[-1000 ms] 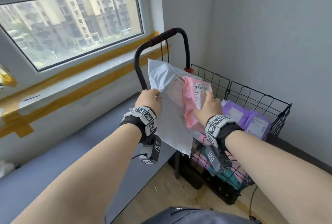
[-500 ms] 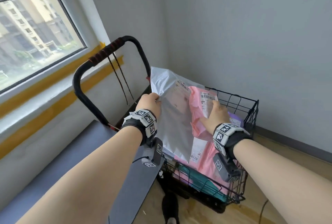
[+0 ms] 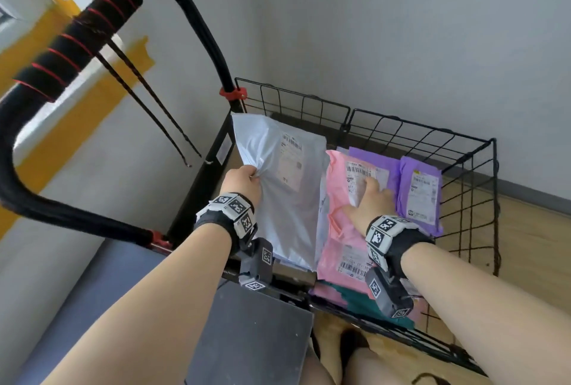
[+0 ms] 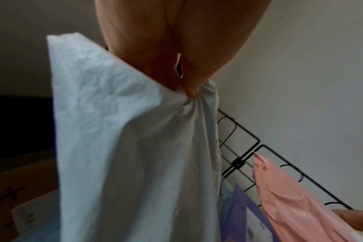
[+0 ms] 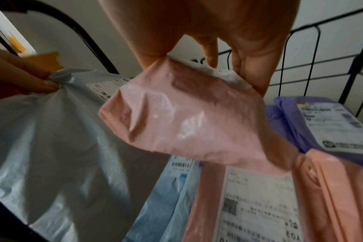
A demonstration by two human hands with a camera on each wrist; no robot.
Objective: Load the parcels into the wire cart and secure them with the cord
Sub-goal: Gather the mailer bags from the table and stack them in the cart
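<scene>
Left hand pinching white parcel at nine o'clock. Right hand gripping pink parcel at centre. Wire cart with purple parcels at three o'clock.

Home room: window sill, wood floor.

My left hand: arm stretched forward, fingers bunched, thumb and fingertips pinching the gathered edge of the white parcel. My right hand: arm stretched forward alongside, thumb under and fingers over the top of the pink parcel, gripping it. Both wrists: black strap with a marker-tagged band.
</scene>
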